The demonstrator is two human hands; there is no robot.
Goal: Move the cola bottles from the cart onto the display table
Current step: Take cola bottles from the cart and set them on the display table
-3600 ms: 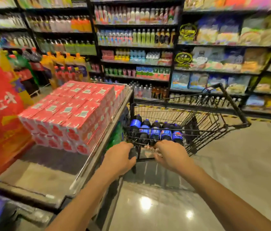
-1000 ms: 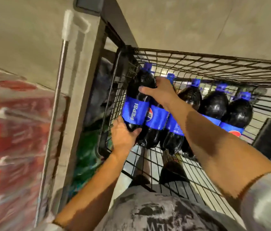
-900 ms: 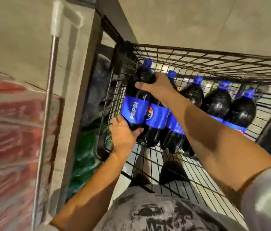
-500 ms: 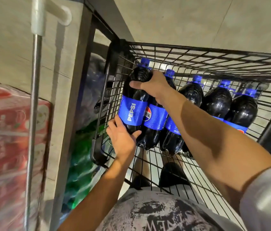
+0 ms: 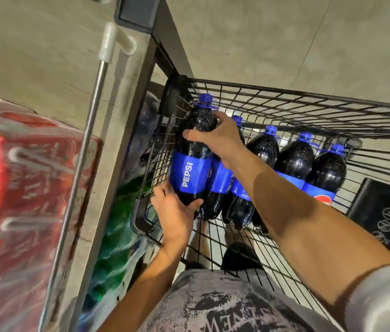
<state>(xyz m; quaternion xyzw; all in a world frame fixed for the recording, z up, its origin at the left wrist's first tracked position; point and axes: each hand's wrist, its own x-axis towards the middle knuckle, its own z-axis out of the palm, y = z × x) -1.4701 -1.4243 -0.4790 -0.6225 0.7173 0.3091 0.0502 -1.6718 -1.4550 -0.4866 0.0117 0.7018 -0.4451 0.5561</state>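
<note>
Mid-pickup: left hand cups the cola bottle base, right hand grips its shoulder, next lift it clear of the cart.

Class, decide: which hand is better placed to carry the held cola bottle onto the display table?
Probably the left hand: it cups the cola bottle at its base, on the side nearest the display table. The right hand reaches across the cart, its grip on the bottle's shoulder.

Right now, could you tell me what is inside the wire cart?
Five cola bottles, the leftmost bottle gripped by the left hand and right hand. The right forearm hides part of the row.
</note>
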